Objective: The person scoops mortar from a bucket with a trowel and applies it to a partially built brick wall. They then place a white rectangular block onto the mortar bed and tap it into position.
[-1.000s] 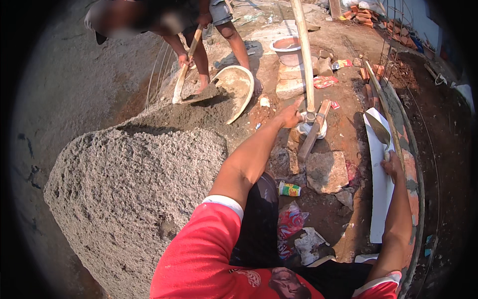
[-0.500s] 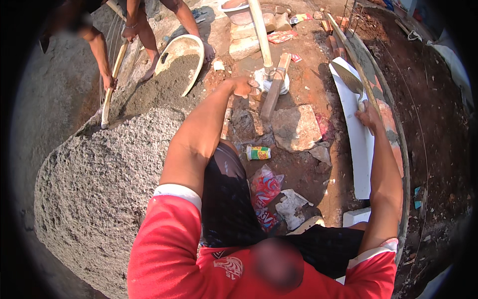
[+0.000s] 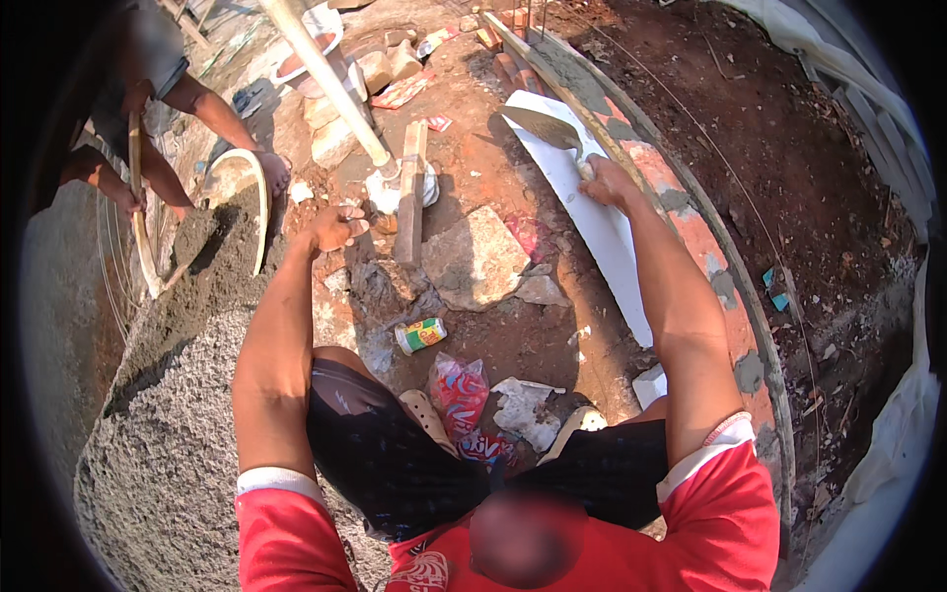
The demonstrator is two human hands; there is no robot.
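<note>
The right grip (image 3: 610, 185) clasps the trowel (image 3: 549, 128) over the white board (image 3: 602, 234), while well left of that board the left grip (image 3: 335, 229) is released, loosely curled.

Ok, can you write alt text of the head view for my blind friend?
A person's right hand holds a pointed trowel over a white board beside brickwork; the left hand is half-curled. At left, a co-worker grips a hoe near grey mortar and a tilted basin.

One trowel (image 3: 548, 129), one cup (image 3: 421, 335), two beige clogs (image 3: 426, 420).
</note>
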